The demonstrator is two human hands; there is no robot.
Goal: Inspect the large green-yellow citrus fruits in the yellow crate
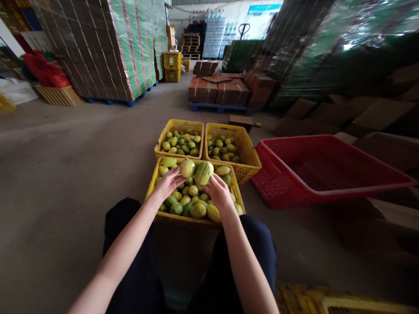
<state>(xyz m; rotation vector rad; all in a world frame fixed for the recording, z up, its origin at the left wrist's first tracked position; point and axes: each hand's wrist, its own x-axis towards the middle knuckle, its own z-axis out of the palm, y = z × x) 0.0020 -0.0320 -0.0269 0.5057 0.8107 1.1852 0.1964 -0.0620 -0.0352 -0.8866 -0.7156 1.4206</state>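
Note:
My left hand [169, 182] is closed around a pale yellow-green lemon [187, 168]. In my right hand [218, 190] is a larger, greener lemon [204, 173] with a ridged, streaked skin. The two fruits are held side by side, close together, above a yellow crate [151, 192] between my knees. Many green and yellow lemons [193, 190] lie in that crate, partly hidden by my hands.
Beyond it stand a yellow crate [160, 150] and another yellow crate [250, 152], both holding lemons. A large red bin [271, 185] is at the right, near flattened cardboard [369, 113]. Wrapped pallet stacks [98, 52] and boxes on a blue pallet [216, 107] stand farther back.

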